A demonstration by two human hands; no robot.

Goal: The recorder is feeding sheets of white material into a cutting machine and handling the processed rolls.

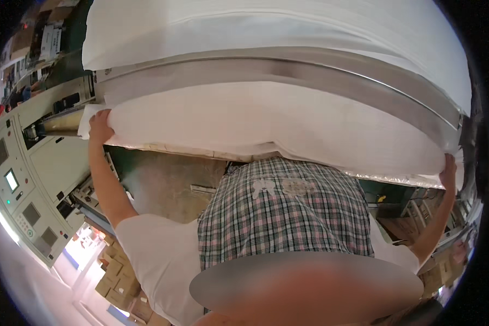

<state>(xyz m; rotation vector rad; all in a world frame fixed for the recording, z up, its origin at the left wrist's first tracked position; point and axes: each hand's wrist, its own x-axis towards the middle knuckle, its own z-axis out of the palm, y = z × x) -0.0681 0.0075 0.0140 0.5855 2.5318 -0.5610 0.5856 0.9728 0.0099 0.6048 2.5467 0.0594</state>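
Note:
A wide white sheet (266,114) stretches across in front of me, its near edge close to my waist. I cannot tell whether it is cloth or another soft material. At its left end my left hand (100,127) is closed on the sheet, thumb toward the middle. My right hand (448,171) grips the far right end, its fingers partly hidden by the curve of the sheet. Both arms are spread wide. A slight fold shows in the sheet near the middle, by my checked apron (288,212).
Beyond the sheet runs a long grey metal bar (277,68), with more white material (288,32) behind it. On the left stands a pale machine cabinet (22,179) with buttons and a small screen. Cardboard boxes (117,274) are stacked at the lower left.

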